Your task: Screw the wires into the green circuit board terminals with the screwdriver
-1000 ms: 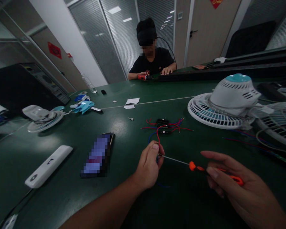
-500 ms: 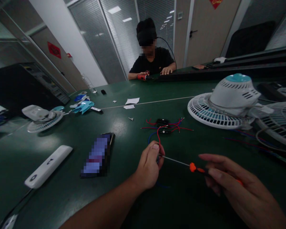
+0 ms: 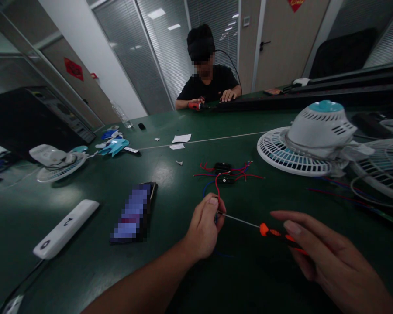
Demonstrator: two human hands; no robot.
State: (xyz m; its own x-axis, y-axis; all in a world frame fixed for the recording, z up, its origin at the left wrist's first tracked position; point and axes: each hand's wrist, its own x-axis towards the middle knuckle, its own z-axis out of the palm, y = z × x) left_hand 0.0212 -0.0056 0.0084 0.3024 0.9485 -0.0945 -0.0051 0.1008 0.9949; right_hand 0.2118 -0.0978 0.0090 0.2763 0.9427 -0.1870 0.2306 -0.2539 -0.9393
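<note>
My left hand (image 3: 205, 226) is closed round a small part that its fingers mostly hide. A red wire (image 3: 218, 185) and a blue wire rise from it. A screwdriver (image 3: 275, 233) with an orange and black handle points left, its thin shaft reaching the part between my left fingers. My right hand (image 3: 330, 253) has the handle between thumb and fingers, the index finger stretched out above it. Just beyond my left hand lie small black modules (image 3: 223, 167) with red and blue leads, on the dark green table (image 3: 170, 279).
A phone (image 3: 134, 213) and a white power strip (image 3: 65, 229) lie to the left. White fan parts (image 3: 298, 148) stand at the right, and a smaller fan (image 3: 60, 163) lies far left. Across the table, a person (image 3: 212, 83) holds a red tool (image 3: 194, 105). Paper scraps (image 3: 181, 138) lie mid-table.
My right thumb and fingers have shifted on the screwdriver handle, and more of the handle shows. My left hand and the wired part have hardly moved.
</note>
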